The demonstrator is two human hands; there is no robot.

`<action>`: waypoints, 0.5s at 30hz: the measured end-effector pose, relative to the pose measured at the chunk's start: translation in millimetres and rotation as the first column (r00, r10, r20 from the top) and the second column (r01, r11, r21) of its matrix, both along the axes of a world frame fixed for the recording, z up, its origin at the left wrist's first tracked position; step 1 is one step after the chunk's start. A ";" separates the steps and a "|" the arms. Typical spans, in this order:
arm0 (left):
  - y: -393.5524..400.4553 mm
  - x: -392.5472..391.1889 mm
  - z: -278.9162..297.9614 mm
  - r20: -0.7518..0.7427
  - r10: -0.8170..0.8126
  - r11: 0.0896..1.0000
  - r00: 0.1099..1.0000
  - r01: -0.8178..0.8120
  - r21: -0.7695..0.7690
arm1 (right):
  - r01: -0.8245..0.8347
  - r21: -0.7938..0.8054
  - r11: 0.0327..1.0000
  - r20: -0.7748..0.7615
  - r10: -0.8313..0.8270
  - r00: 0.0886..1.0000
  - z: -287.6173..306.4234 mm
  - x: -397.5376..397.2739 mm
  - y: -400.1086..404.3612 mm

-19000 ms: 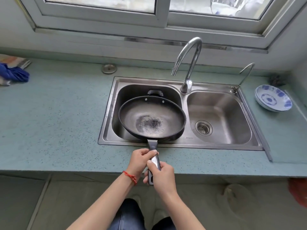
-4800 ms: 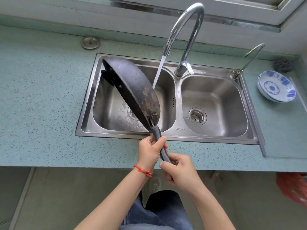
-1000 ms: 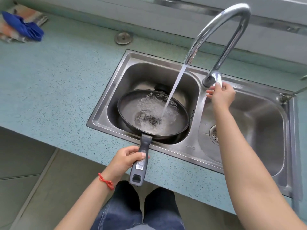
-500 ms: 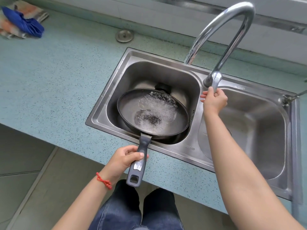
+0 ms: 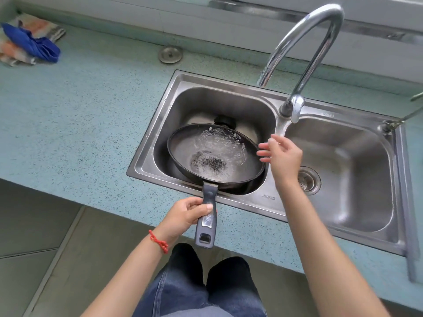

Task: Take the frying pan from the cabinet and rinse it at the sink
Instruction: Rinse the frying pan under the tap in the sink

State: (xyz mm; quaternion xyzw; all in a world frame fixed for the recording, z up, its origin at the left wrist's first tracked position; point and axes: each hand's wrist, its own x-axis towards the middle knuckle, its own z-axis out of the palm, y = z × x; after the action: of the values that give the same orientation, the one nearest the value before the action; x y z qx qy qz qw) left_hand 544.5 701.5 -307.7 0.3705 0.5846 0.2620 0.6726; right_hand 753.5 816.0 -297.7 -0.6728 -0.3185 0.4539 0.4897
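Note:
The black frying pan (image 5: 183,147) sits level over the left basin of the steel double sink (image 5: 158,124), with water and bubbles pooled inside it. My left hand (image 5: 185,213) grips its grey handle (image 5: 207,223) at the counter's front edge. My right hand (image 5: 282,156) hovers open over the divider between the basins, fingers spread, just right of the pan's rim and touching nothing. The curved chrome faucet (image 5: 306,40) stands behind, and no water runs from its spout.
A blue cloth on patterned rags (image 5: 29,45) lies at the counter's far left. A round metal cap (image 5: 170,54) sits behind the sink. The right basin holds only its drain strainer (image 5: 307,180). A thin second tap (image 5: 402,117) stands at the sink's right corner.
The water stream has stopped. My right hand has left the faucet lever and moved down and left toward the pan's rim. The pan stays level in my left hand.

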 end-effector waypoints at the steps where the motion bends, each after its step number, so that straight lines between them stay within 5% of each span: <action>1: 1.5 -1.6 -0.6 -0.007 -0.027 1.000 1.000 0.027 -0.003 | -0.063 -0.004 0.998 -0.002 0.063 0.998 11.1 -12.1 -19.3; 9: 9.3 -5.9 -1.8 0.069 -0.066 0.997 0.995 0.069 -0.040 | -0.386 -0.451 0.805 0.225 0.521 0.824 41.6 -76.2 -124.7; 15: 11.0 -2.3 -1.2 0.127 -0.022 0.997 0.992 0.030 -0.064 | -0.432 -0.525 0.733 -0.153 0.419 0.895 40.2 -106.3 -127.8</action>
State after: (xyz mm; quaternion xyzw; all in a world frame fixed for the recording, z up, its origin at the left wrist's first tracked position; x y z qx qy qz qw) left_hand 542.2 712.5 -308.9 0.3386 0.5443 0.2567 0.7234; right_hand 647.2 688.3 -257.5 -0.6876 -0.3150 0.6333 0.1640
